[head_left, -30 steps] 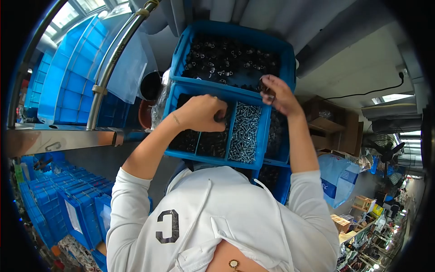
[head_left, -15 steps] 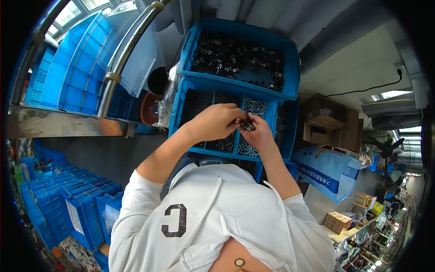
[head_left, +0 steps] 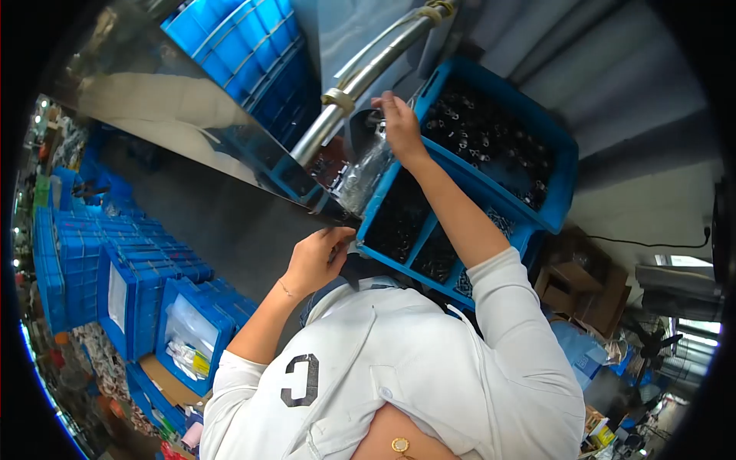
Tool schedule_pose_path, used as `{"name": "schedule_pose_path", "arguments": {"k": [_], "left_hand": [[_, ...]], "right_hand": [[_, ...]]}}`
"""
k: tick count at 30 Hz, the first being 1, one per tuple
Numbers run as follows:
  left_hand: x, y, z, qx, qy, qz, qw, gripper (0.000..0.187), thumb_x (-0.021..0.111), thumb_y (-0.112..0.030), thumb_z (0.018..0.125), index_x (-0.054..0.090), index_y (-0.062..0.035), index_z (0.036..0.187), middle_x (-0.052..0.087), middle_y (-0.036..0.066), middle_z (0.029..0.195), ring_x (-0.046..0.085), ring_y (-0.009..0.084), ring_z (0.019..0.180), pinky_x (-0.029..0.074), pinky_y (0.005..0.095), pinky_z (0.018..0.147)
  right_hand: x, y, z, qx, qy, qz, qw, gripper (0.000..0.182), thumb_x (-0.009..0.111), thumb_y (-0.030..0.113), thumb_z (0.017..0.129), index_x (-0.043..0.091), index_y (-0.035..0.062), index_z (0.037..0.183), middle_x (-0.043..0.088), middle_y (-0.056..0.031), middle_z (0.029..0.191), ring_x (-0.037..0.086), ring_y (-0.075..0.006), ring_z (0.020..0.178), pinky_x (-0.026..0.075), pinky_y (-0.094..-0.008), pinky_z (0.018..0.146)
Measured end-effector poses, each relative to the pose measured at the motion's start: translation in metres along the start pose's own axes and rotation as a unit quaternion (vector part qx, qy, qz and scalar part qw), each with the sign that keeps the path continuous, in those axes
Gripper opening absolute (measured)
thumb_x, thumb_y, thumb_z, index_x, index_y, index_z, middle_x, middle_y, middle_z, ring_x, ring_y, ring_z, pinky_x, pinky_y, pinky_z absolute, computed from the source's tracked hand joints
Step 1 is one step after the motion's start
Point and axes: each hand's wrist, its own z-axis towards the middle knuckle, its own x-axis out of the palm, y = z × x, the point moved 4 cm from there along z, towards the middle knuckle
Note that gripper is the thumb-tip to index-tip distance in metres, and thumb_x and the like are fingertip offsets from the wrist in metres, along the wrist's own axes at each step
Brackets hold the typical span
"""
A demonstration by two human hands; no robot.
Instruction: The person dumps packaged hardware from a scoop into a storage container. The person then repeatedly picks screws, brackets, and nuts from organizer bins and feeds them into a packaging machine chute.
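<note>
My left hand [head_left: 316, 261] is by the near left corner of a blue divided bin [head_left: 399, 264]. Its fingers are curled in toward the thumb, and what lies inside them is hidden. Farther off, my right hand [head_left: 402, 130] reaches past the bin's left side, over a dark round container [head_left: 362, 132]. Its fingers are bent, with a bit of shiny metal just under them; I cannot make out what they hold. Small dark parts [head_left: 400, 215] fill the bin's left compartment, and screws [head_left: 500, 221] lie in the right one.
Behind the divided bin stands a blue tub [head_left: 563, 184] of black and metal parts. A clear plastic bag [head_left: 359, 184] lies beside a reddish container [head_left: 328, 165]. A metal pole [head_left: 318, 134] and a shiny panel edge [head_left: 230, 138] border the left. Blue crates [head_left: 146, 284] are stacked lower left.
My hands were together over the divided bin, handling small metal parts. They have separated: the right went forward to the dark container, the left back to the bin's corner. The view has turned left.
</note>
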Motion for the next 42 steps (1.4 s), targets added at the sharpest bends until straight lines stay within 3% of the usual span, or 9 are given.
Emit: {"name": "schedule_pose_path", "arguments": {"k": [3,6,12,14,19,21,29,37,42], "left_hand": [[-0.002,0.004,0.003,0.036,-0.003,0.121,0.992,0.044,0.060,-0.005,0.079,0.056,-0.0126,0.123,0.057,0.010,0.076,0.059,0.0253,0.059,0.048,0.0347,0.056],[0.005,0.011,0.009,0.023,0.032,0.209,0.977,0.054,0.056,-0.008,0.081,0.047,-0.0156,0.134,0.055,0.010,0.073,0.058,0.0275,0.058,0.048,0.0374,0.056],[0.034,0.068,0.005,0.004,0.080,0.238,0.968,0.085,0.057,-0.002,0.069,0.024,-0.0167,0.147,0.056,0.014,0.124,0.065,0.0313,0.071,0.052,0.0417,0.057],[0.032,0.062,0.005,-0.028,0.088,0.191,0.977,0.081,0.055,-0.002,0.070,0.028,-0.0150,0.145,0.055,0.015,0.125,0.064,0.0320,0.069,0.051,0.0423,0.057],[0.024,0.006,0.011,0.091,0.001,-0.096,0.991,0.048,0.056,0.005,0.082,0.046,-0.0013,0.128,0.055,0.010,0.069,0.047,0.0149,0.051,0.036,0.0239,0.047],[0.029,-0.030,0.033,0.197,0.009,-0.099,0.975,0.038,0.056,0.006,0.082,0.053,-0.0012,0.119,0.055,0.010,0.070,0.048,0.0150,0.053,0.037,0.0239,0.048],[0.086,-0.050,0.093,0.330,0.113,0.121,0.929,0.028,0.059,0.008,0.075,0.065,-0.0033,0.100,0.057,0.013,0.092,0.056,0.0282,0.086,0.046,0.0360,0.073],[0.051,-0.018,0.072,0.172,-0.102,-0.025,0.979,0.031,0.061,0.004,0.073,0.061,-0.0026,0.104,0.058,0.015,0.097,0.056,0.0336,0.089,0.046,0.0394,0.079],[0.089,-0.046,0.092,0.173,0.134,0.135,0.966,0.024,0.063,-0.001,0.075,0.062,-0.0030,0.099,0.057,0.014,0.104,0.056,0.0314,0.100,0.049,0.0386,0.079]], "right_hand": [[0.003,0.022,0.000,-0.253,-0.092,-0.145,0.952,0.028,0.045,0.025,0.098,0.060,0.0017,0.093,0.059,-0.0139,0.098,0.056,-0.0219,0.096,0.041,-0.0341,0.088],[-0.026,0.053,-0.032,-0.302,-0.083,-0.145,0.939,0.018,0.048,0.015,0.096,0.059,0.0007,0.096,0.057,-0.0134,0.103,0.055,-0.0228,0.098,0.042,-0.0334,0.086],[-0.131,0.064,-0.117,-0.188,-0.139,-0.113,0.966,0.021,0.041,0.016,0.099,0.057,0.0011,0.101,0.056,-0.0077,0.106,0.055,-0.0127,0.096,0.045,-0.0262,0.084],[-0.169,0.062,-0.153,-0.127,-0.189,-0.126,0.965,0.019,0.043,0.015,0.099,0.056,0.0012,0.103,0.056,-0.0071,0.106,0.055,-0.0121,0.096,0.046,-0.0271,0.084],[-0.214,0.012,-0.229,0.060,-0.166,-0.341,0.923,0.020,0.055,0.006,0.087,0.054,0.0006,0.106,0.053,-0.0160,0.114,0.054,-0.0296,0.106,0.043,-0.0369,0.094],[-0.205,0.007,-0.244,0.078,-0.082,-0.421,0.900,0.037,0.057,0.002,0.079,0.050,0.0003,0.115,0.050,-0.0225,0.122,0.047,-0.0399,0.114,0.037,-0.0440,0.101],[-0.174,-0.039,-0.263,0.073,0.057,-0.533,0.841,0.030,0.054,-0.004,0.076,0.056,-0.0008,0.106,0.049,-0.0229,0.113,0.050,-0.0391,0.107,0.048,-0.0418,0.086],[-0.179,-0.048,-0.253,0.074,0.077,-0.472,0.875,0.027,0.057,-0.004,0.074,0.056,0.0015,0.100,0.052,-0.0170,0.100,0.054,-0.0342,0.094,0.048,-0.0420,0.081],[-0.182,-0.050,-0.259,0.016,0.068,-0.475,0.877,0.021,0.059,-0.003,0.072,0.059,0.0012,0.093,0.054,-0.0152,0.096,0.055,-0.0325,0.093,0.048,-0.0411,0.082]]}}
